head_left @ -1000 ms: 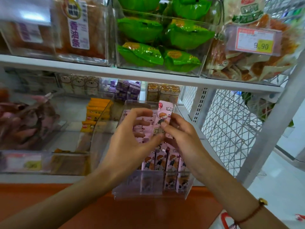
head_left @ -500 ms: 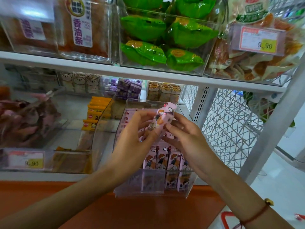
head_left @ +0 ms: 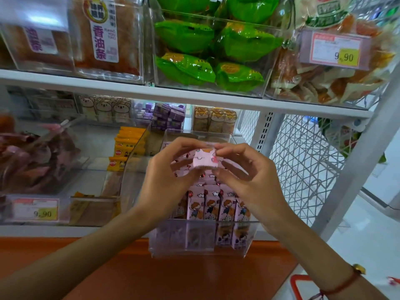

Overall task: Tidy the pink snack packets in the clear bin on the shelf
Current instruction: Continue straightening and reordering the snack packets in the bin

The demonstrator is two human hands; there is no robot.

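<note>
The pink snack packet (head_left: 204, 159) sits above the clear bin (head_left: 203, 239), pinched by my left hand (head_left: 171, 176) and right hand (head_left: 244, 180); it seems light and crinkly, best held by its edges.

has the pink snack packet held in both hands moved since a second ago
Yes. The pink snack packet has turned from upright to end-on and risen towards the clear bin's back rim.
</note>
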